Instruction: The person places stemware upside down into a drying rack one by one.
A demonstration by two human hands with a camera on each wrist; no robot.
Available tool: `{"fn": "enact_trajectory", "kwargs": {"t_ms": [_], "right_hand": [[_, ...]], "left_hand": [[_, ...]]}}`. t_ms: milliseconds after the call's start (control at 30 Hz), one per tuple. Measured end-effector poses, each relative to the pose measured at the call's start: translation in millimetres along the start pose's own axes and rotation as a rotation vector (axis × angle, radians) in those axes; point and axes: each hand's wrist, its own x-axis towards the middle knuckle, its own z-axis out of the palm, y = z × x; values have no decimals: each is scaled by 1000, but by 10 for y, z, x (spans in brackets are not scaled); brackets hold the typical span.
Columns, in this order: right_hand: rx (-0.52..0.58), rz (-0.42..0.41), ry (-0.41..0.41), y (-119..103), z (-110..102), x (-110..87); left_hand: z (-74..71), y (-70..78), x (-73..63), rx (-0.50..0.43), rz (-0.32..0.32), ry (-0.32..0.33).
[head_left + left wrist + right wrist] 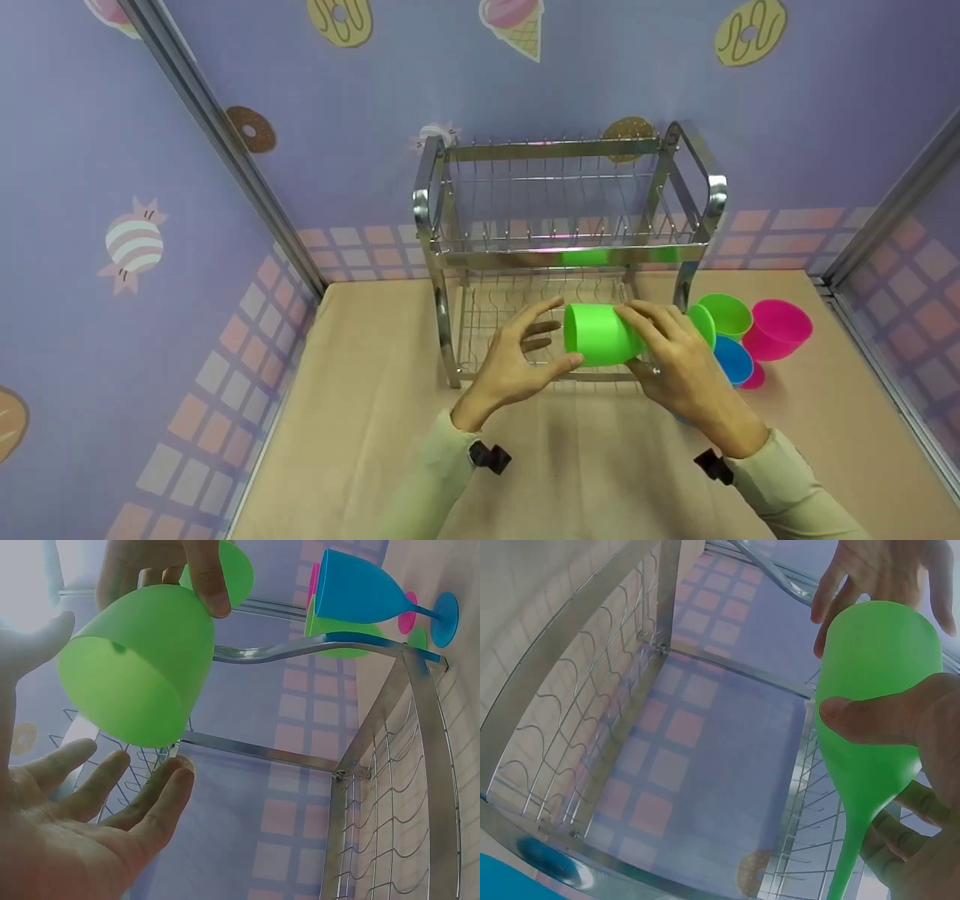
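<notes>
A bright green plastic goblet (604, 335) lies sideways in the air in front of the rack, its mouth toward the left hand. My right hand (682, 367) grips it round the bowl, thumb on one side and fingers on the other. In the right wrist view the goblet's stem (847, 855) runs down past that hand. The left hand (517, 364) is spread at the rim, fingers loosely bent and thumb tip close to the lower edge. From the left wrist, the open bowl (142, 660) appears above the left fingers.
A two-tier metal dish rack (499, 259) stands behind the hands, with wire shelves. At its right are several goblets: a green one (727, 315), a pink one (780, 330) and a blue one (735, 361). Patterned walls enclose the beige tabletop (360, 420).
</notes>
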Motion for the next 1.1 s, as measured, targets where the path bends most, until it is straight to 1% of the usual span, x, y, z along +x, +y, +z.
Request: {"fn": "enact_trajectory", "kwargs": {"t_ms": [267,467,667,767,933,1000,1100], "right_hand": [[8,1,-10,-42,4,46],[8,-1,-23,-39,12,53],[10,-10,-29,-44,-1,50],[4,-31,-10,-58,-29,44],[-7,-94,54,-126,-83,12],[38,-119,81,-161,-107,-13],[145,-144,122,-209,-125,-60]], "left_hand": [[5,-24,34,-68,42,-5],[-2,-40,46,-114,33,-4],[-13,-32,43,-132,33,8],[-16,-31,42,-143,30,11],[-28,-44,37,-152,24,20],[-38,-55,38,-158,23,32],[-59,-78,39,-166,26,59]]}}
